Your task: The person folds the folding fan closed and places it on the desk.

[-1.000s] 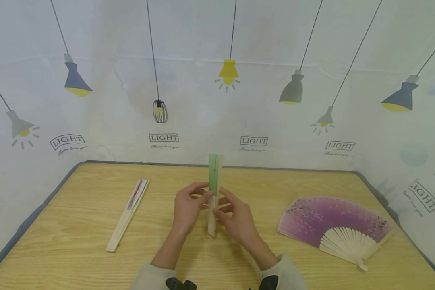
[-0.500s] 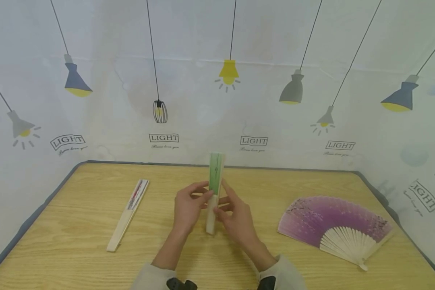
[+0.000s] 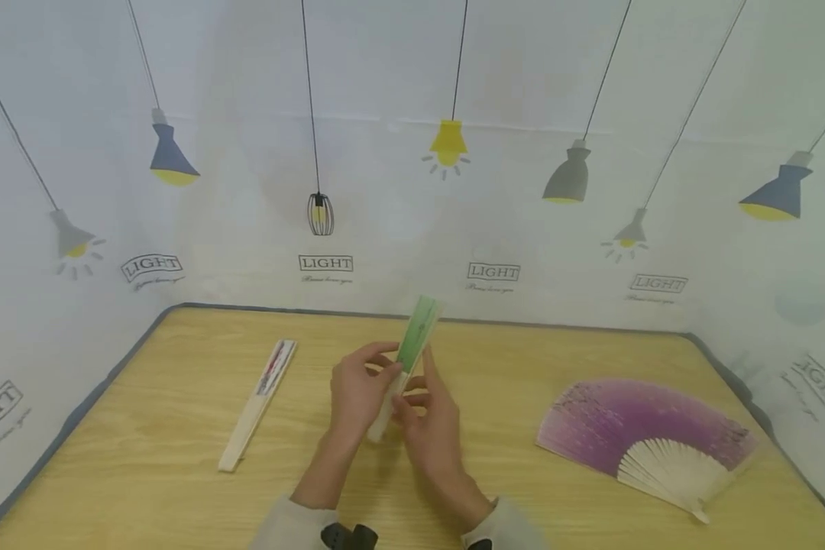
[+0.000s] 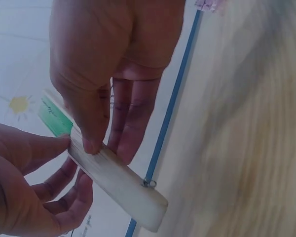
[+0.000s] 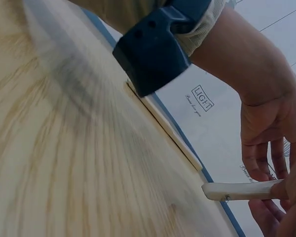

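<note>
Both hands hold a folded hand fan (image 3: 416, 336) with a green upper part and pale wooden ribs, above the middle of the table. It tilts, its top leaning to the right. The left hand (image 3: 359, 389) pinches it from the left, thumb on the face near where the green meets the wood. From the other side, the right hand (image 3: 435, 431) pinches the ribs lower down, index finger pointing up along the edge. In the left wrist view the fan's pale handle end (image 4: 138, 202) sticks out below the fingers, with a small metal ring at its rivet.
A second folded fan (image 3: 257, 409), pale with a printed strip, lies on the wooden table (image 3: 144, 428) at the left. At the right lies a spread purple fan (image 3: 632, 416) with blossom patterns. A white cloth wall (image 3: 385, 168) printed with lamps stands behind the table.
The green fan has gone from nearly upright to tilted right, its lower end swinging left. The right hand has turned and shifted left with it. The head view has shifted slightly.
</note>
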Demonstrator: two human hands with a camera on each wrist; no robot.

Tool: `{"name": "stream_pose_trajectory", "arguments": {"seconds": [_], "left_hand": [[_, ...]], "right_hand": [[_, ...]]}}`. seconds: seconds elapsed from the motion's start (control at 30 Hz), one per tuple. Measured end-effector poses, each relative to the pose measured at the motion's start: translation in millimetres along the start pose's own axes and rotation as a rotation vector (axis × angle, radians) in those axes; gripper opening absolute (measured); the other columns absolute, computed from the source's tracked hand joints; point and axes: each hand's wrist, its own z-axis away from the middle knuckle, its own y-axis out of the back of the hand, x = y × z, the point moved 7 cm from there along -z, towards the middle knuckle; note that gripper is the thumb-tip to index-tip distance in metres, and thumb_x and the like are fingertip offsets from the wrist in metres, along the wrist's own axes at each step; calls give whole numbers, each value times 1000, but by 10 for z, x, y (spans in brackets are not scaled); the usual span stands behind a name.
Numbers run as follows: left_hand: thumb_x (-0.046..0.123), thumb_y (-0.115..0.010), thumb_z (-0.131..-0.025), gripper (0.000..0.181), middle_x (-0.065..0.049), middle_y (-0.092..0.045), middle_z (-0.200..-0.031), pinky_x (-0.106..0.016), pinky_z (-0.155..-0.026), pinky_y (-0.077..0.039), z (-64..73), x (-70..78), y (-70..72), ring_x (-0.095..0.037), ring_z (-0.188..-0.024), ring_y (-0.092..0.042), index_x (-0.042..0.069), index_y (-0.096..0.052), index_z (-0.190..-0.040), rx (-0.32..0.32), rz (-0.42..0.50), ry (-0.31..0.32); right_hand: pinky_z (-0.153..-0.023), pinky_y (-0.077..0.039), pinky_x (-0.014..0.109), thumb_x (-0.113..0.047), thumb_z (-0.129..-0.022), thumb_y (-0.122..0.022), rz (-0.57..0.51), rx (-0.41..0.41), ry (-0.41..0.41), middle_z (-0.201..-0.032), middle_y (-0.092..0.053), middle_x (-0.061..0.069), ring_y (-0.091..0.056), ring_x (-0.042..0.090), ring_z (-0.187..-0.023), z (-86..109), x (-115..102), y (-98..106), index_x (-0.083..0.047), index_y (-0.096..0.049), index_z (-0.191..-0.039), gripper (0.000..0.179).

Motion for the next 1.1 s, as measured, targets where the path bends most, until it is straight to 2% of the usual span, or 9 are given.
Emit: {"name": "stream_pose_trajectory", "arguments": {"seconds": [0.17, 0.33, 0.53, 0.67, 0.87, 1.1], "left_hand": [[3, -70, -85, 22, -12, -69, -83, -33, -55, -57, -69, -131, 143, -22, -67, -66, 5, -72, -106, -22, -69, 60], [-4, -63, -86, 27, -16, -67, -88, -36, -60, -59, -129, -304, 316, -22, -68, -65, 4, -70, -111, -97, -47, 130], [-8, -59, -87, 32, -22, -64, -97, -40, -63, -60, -140, -496, 509, -24, -73, -64, -3, -64, -118, -176, -31, 224], [-8, -60, -86, 34, -20, -64, -95, -36, -61, -59, -124, -633, 589, -25, -77, -62, -4, -63, -119, -176, -61, 282], [-12, -62, -81, 36, -15, -64, -85, -28, -53, -55, -99, -787, 635, -21, -69, -60, -7, -63, -117, -171, -110, 326], [-12, -64, -80, 34, -15, -66, -84, -28, -53, -56, -75, -818, 708, -19, -69, -62, -9, -64, -114, -158, -169, 356]], "right_hand": [[-66, -57, 22, 4, -89, -64, -7, -30, -57, -103, -60, 11, -65, 22, -85, -8, 30, -200, -14, -18, -153, 81], [-65, -57, 23, 5, -89, -63, -51, -52, -135, -105, -59, 8, -63, 20, -84, -20, 68, -423, -15, -23, -152, 78], [-60, -56, 21, 8, -86, -64, -64, -51, -173, -103, -59, 8, -63, 16, -81, -22, 109, -663, -1, -39, -144, 64], [-61, -56, 19, 10, -84, -65, -48, -77, -192, -102, -59, 8, -65, 15, -82, -19, 148, -796, 2, -50, -135, 54], [-55, -53, 19, 7, -82, -68, 26, -135, -211, -94, -67, 8, -61, 8, -71, -30, 166, -931, 0, -63, -122, 41], [-54, -52, 18, 6, -77, -73, 84, -89, -193, -85, -71, 6, -60, 4, -65, -13, 154, -1013, 0, -71, -107, 31]]}}
